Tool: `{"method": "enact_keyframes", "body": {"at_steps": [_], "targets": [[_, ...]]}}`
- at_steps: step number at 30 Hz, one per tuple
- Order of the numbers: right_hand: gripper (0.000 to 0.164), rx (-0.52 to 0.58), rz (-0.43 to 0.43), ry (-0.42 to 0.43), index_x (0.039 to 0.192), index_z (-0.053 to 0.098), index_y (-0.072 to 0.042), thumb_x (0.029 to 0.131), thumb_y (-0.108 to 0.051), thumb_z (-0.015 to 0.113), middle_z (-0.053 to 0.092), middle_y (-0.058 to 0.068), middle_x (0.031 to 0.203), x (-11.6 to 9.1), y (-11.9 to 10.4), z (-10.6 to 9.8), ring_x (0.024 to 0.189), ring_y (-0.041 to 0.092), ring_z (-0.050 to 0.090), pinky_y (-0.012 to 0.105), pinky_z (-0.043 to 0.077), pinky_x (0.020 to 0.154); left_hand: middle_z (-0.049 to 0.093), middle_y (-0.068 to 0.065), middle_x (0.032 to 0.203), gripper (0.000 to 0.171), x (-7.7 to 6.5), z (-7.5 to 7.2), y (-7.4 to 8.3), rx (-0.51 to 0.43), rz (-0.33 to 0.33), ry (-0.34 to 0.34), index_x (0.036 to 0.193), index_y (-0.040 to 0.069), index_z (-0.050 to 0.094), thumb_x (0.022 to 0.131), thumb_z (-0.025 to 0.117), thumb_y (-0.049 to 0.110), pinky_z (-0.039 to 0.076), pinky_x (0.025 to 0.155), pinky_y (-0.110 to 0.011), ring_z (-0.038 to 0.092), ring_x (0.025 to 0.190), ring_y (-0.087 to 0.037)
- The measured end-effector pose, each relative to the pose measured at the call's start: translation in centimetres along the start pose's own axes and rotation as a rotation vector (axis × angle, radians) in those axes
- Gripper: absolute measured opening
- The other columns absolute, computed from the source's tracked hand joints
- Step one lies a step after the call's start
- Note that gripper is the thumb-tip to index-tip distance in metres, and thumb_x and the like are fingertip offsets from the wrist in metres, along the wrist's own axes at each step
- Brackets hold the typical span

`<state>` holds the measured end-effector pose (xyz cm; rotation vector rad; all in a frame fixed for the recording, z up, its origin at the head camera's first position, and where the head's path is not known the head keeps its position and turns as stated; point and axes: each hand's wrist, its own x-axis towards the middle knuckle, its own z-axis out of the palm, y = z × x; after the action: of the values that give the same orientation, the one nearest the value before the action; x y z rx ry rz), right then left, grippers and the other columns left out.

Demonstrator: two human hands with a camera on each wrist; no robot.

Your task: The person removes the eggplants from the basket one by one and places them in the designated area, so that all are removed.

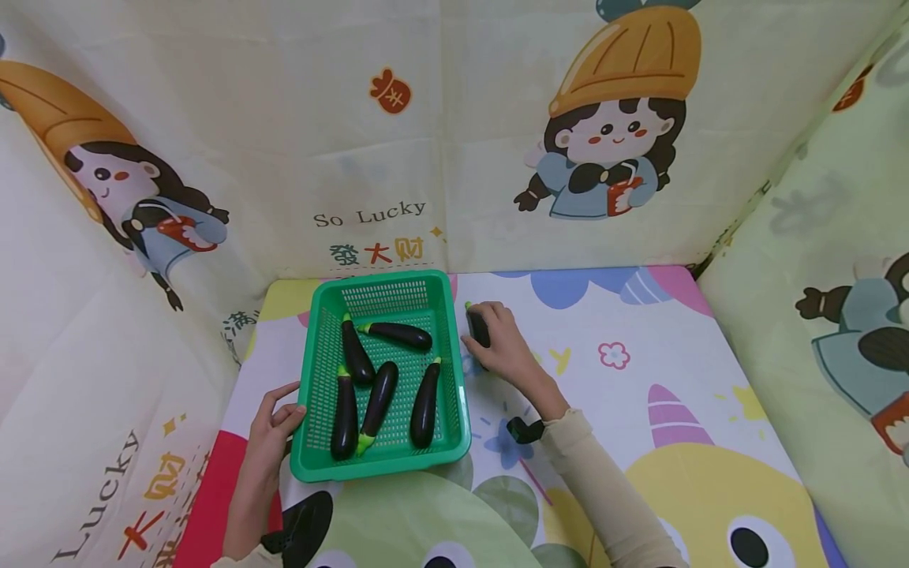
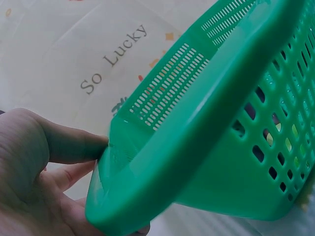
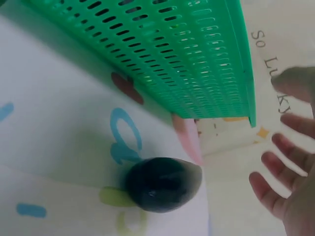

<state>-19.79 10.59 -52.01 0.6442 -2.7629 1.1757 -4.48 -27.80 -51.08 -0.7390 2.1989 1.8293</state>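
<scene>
A green plastic basket [image 1: 461, 426] with slotted walls holds several dark purple eggplants [image 1: 424, 406] with green stems. At its left side, my left hand [image 1: 268, 434] pinches the rim, the thumb on one face and fingers behind, as the left wrist view shows. To the right of the basket, another eggplant [image 1: 478, 327] is partly covered by my right hand [image 1: 503, 343] in the head view. From the right wrist, that eggplant [image 3: 162, 184] looks apart from the spread fingers, with nothing held between them.
A tablecloth [image 1: 582, 410] with cartoon prints covers the table. Printed cloth walls [image 1: 483, 158] rise at the back and on both sides, close behind the basket's far edge. Each wrist wears a black strap-like device [image 1: 525, 430].
</scene>
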Motion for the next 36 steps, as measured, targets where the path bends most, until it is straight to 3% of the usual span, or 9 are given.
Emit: {"method": "enact_keyframes", "body": {"at_steps": [7,16,27,36], "targets": [[0.053,-0.093,-0.193,-0.099,0.144,0.054,-0.009,0.099,-0.031,0.071,0.053,0.014,0.145,0.4,-0.6,-0.4,0.135,0.034,0.051,0.054,0.044,0.114,0.068,0.027,0.099,0.061,0.0,0.1,0.0,0.001,0.010,0.002,0.156,0.026,0.035,0.104,0.064,0.037,0.055,0.087,-0.021,0.068,0.095,-0.001],[0.055,-0.260,-0.452,-0.176,0.142,0.056,-0.009,0.099,-0.038,0.072,0.055,0.010,0.143,1.0,-2.3,-1.0,0.132,0.026,0.053,0.048,0.049,0.101,0.068,0.028,0.098,0.060,0.0,0.1,0.0,-0.004,0.011,0.002,0.156,0.026,0.035,0.104,0.064,0.036,0.055,0.087,-0.022,0.067,0.095,-0.001],[0.056,-0.391,-0.618,-0.378,0.146,0.052,-0.017,0.099,-0.043,0.070,0.051,0.005,0.148,1.5,-4.7,-0.4,0.138,0.025,0.049,0.050,0.045,0.110,0.068,0.027,0.099,0.060,0.0,0.0,-0.1,-0.005,-0.008,0.001,0.155,0.029,0.035,0.104,0.064,0.037,0.055,0.087,-0.021,0.067,0.096,-0.001],[0.056,-0.446,-0.709,-0.504,0.145,0.053,-0.016,0.098,-0.041,0.071,0.052,0.006,0.148,2.1,-5.2,0.2,0.138,0.026,0.049,0.047,0.042,0.117,0.067,0.028,0.099,0.061,-0.1,0.0,-0.2,-0.001,-0.022,0.004,0.155,0.030,0.035,0.103,0.065,0.038,0.055,0.087,-0.021,0.066,0.097,-0.001]]}}
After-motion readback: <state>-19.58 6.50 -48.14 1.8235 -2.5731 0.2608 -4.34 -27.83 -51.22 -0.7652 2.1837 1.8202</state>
